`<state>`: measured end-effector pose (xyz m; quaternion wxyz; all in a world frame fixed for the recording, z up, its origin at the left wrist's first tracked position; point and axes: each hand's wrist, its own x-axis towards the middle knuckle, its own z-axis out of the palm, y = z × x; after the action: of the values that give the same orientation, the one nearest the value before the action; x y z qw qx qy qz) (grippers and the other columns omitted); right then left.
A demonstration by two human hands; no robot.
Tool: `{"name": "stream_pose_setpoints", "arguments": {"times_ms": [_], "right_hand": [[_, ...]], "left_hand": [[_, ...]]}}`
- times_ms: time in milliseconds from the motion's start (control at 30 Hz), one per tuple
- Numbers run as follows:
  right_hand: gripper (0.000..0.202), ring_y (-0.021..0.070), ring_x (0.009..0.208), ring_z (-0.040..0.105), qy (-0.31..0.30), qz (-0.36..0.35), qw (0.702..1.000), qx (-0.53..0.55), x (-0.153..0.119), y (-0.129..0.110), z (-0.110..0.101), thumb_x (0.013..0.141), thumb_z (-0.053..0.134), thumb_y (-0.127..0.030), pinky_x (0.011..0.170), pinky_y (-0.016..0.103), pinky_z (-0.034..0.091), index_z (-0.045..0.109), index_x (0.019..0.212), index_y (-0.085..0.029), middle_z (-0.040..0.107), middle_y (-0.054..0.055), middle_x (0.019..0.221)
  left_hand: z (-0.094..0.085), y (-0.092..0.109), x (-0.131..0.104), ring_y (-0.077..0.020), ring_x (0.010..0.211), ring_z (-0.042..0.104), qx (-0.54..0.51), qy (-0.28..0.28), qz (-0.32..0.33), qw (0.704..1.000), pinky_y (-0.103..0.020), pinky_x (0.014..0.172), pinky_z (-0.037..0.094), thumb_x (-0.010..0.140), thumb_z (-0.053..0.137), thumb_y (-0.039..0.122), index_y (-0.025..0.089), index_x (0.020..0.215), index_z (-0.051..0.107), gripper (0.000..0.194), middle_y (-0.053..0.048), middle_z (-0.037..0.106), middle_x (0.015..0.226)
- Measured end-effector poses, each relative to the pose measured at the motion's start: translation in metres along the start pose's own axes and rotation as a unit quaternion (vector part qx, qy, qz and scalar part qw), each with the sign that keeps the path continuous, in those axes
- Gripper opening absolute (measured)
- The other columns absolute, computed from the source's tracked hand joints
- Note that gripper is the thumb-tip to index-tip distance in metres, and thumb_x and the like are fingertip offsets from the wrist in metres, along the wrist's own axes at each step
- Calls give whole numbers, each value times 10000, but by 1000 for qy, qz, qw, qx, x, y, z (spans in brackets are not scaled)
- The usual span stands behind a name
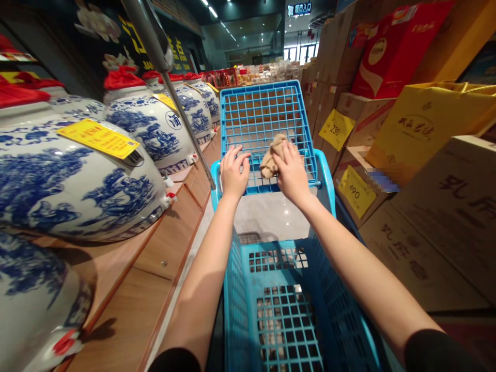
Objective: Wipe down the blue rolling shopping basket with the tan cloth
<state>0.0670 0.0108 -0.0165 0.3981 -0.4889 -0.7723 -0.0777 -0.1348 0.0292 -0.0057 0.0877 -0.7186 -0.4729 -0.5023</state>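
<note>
A blue plastic shopping cart [327,178] stretches ahead of me, its deep basket having slotted walls and a slotted floor. At its far end a blue grid panel [260,87] leans away. My right hand [292,173] presses a crumpled tan cloth [268,164] against this grid, fingers closed over the cloth and hiding part of it. At the panel's lower left corner rests my left hand [234,173], its fingers bent and apart, with no object visible in it. A grey metal pole [186,113] rises by the cart's left corner.
Large blue-and-white porcelain jars [151,121] with red cloth tops line a wooden cabinet [155,268] on the left. Cardboard boxes [437,227], a yellow gift bag [422,126] and a red box [383,54] crowd the right side. Packaged goods [267,71] stand beyond the cart.
</note>
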Motion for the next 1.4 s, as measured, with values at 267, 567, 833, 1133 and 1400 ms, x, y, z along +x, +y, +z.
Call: {"name": "stream_pose_setpoints", "arguments": {"times_ms": [267, 567, 833, 1133, 1400], "right_hand": [[658, 320, 1640, 78, -52, -63, 997, -7, -14, -29, 8, 916, 508, -96, 1309, 657, 159, 499, 1559, -239, 244, 71, 1743], [540, 369, 1632, 102, 40, 65, 997, 13, 1, 10, -15, 934, 509, -139, 1289, 681, 177, 593, 1467, -147, 233, 164, 1734], [577, 220, 1593, 297, -27, -50, 997, 55, -7, -16, 10, 917, 369, -68, 1301, 518, 303, 663, 1391, -216, 425, 49, 1665], [468, 290, 1633, 145, 65, 50, 996, 41, 2, 16, -14, 980, 393, -136, 1303, 608, 242, 653, 1364, -204, 282, 67, 1731], [521, 228, 1592, 298, -31, -50, 998, 16, -7, -32, 10, 1052, 277, -150, 1326, 474, 255, 530, 1507, -137, 413, 134, 1665]], "left_hand": [[1, 3, 2, -283, 1442, 521, -19, -9, -10, 1000, -504, 1234, 379, 947, 534, 199, 243, 1028, 748, 233, -84, 672, 1404], [0, 5, 1, -287, 1443, 517, -14, -12, -14, 1000, -522, 1224, 387, 935, 527, 148, 249, 1036, 750, 264, -81, 669, 1402], [0, 4, 2, -289, 1425, 530, -27, -7, -16, 999, -519, 1228, 377, 906, 538, 119, 252, 1017, 751, 274, -75, 675, 1386], [-1, 4, 2, -292, 1430, 528, -17, -10, -10, 1000, -513, 1216, 392, 905, 524, 112, 251, 1033, 757, 300, -73, 676, 1385], [0, 2, 3, -288, 1443, 514, -12, -18, -12, 1000, -519, 1233, 378, 893, 531, 121, 244, 1045, 741, 288, -69, 667, 1399]]}}
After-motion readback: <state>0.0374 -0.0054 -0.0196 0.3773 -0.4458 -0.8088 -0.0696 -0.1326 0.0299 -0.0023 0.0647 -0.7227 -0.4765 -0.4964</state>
